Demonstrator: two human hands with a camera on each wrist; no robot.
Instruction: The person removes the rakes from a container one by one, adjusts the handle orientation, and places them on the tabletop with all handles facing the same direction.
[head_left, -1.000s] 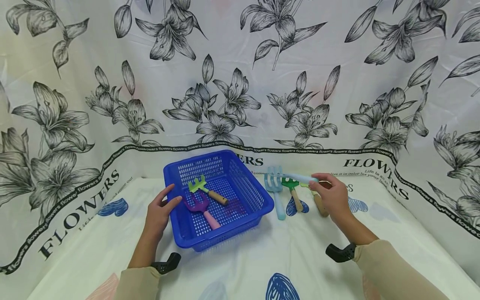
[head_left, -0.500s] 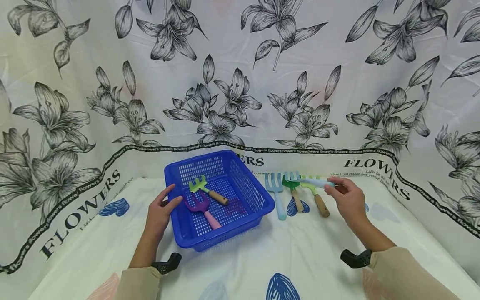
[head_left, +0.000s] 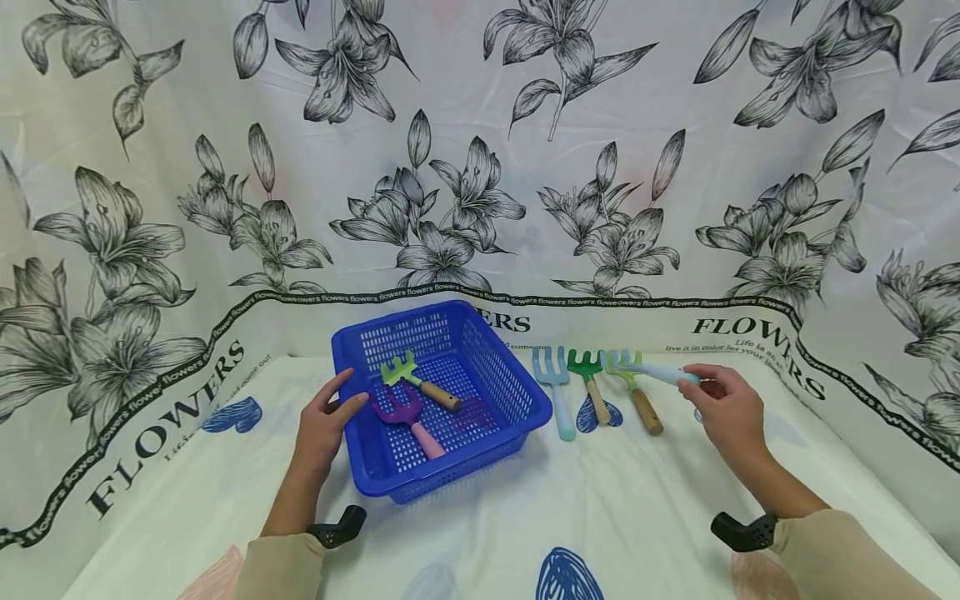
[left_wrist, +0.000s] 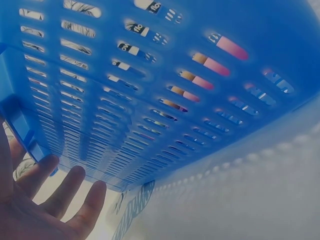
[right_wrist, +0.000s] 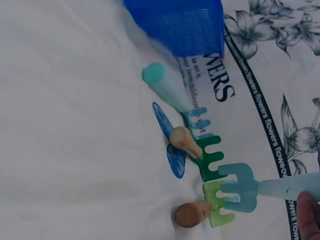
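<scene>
My right hand (head_left: 723, 408) pinches the handle end of a light-blue toy garden fork (head_left: 660, 372), held sideways with its tines pointing left. In the right wrist view, the fork's tines (right_wrist: 239, 187) overlap the head of a light-green rake (right_wrist: 216, 200) lying on the cloth. My left hand (head_left: 321, 429) is at the left rim of a blue plastic basket (head_left: 450, 479), thumb over the edge. The left wrist view shows its other fingers (left_wrist: 67, 192) spread beside the slotted wall. Inside the basket lie a light-green rake (head_left: 420, 382) and a purple fork with pink handle (head_left: 408, 414).
Right of the basket, a row lies on the white cloth (head_left: 480, 550): another light-blue fork (head_left: 560, 400), a dark-green rake with wooden handle (head_left: 596, 398) and the light-green rake (head_left: 643, 408). A flower-print curtain (head_left: 480, 167) rises behind.
My right hand has moved right and slightly toward me, carrying the light-blue fork from over the other light-blue fork to over the light-green rake. My left hand and the basket have stayed put.
</scene>
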